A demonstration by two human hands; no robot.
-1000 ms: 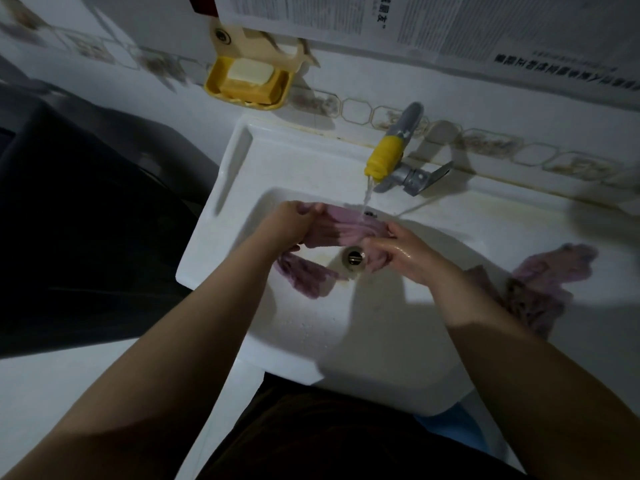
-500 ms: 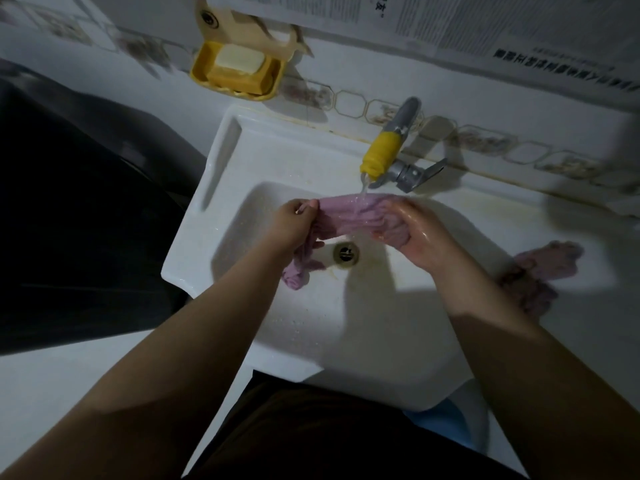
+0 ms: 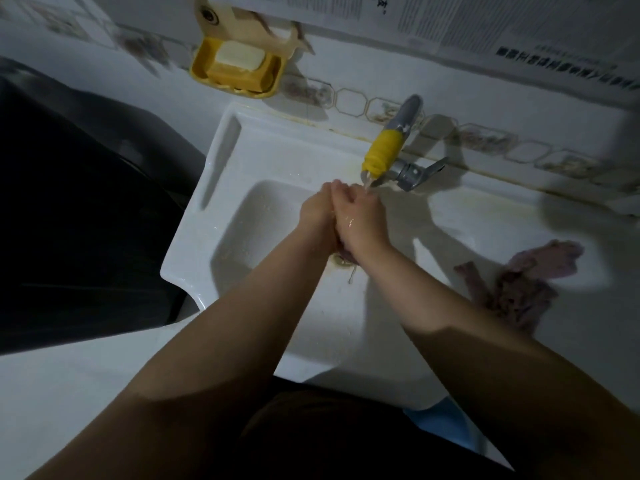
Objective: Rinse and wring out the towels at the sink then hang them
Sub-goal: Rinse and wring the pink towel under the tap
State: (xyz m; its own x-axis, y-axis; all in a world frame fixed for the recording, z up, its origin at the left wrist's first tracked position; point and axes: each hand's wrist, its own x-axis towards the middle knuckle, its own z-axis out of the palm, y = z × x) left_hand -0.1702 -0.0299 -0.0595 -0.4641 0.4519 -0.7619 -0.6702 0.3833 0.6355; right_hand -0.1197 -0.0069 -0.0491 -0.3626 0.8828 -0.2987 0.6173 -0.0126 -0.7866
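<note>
My left hand (image 3: 317, 216) and my right hand (image 3: 362, 216) are pressed together over the white sink (image 3: 242, 237), just below the running tap (image 3: 382, 152) with its yellow spout. They squeeze a pink towel (image 3: 346, 253) between them. The towel is almost wholly hidden; only a small pink bit shows under my right wrist, above the drain. A thin trickle of water drops from it. A second pink towel (image 3: 519, 285) lies crumpled on the counter to the right of the basin.
A yellow soap dish (image 3: 239, 69) with a pale bar hangs on the tiled wall above the sink's left corner. Newspaper sheets (image 3: 485, 26) cover the wall higher up. A large dark object (image 3: 76, 209) stands to the left of the sink.
The towel was stretched out between my two hands under the tap. My hands have come together and bunched it up, so it is now nearly hidden inside them.
</note>
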